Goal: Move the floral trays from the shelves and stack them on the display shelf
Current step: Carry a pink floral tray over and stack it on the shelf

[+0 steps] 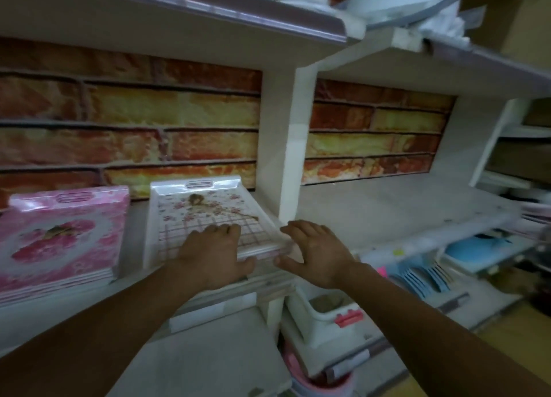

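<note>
A white floral tray [205,209] with small pink flowers and a checked pattern lies on the shelf [134,265], on top of a low stack. My left hand [214,253] rests flat on its near end, fingers spread, thumb at the front edge. My right hand [316,250] is open just off the tray's right front corner, fingers straight; whether it touches the tray is unclear. A stack of pink floral trays [59,235] sits to the left on the same shelf.
A white upright post [286,146] divides this bay from the bare shelf [387,212] on the right. Blue plastic items [423,277] and a white bin [325,316] sit below right. A white basin [396,3] sits on the upper shelf. Brick-pattern backing lines the wall.
</note>
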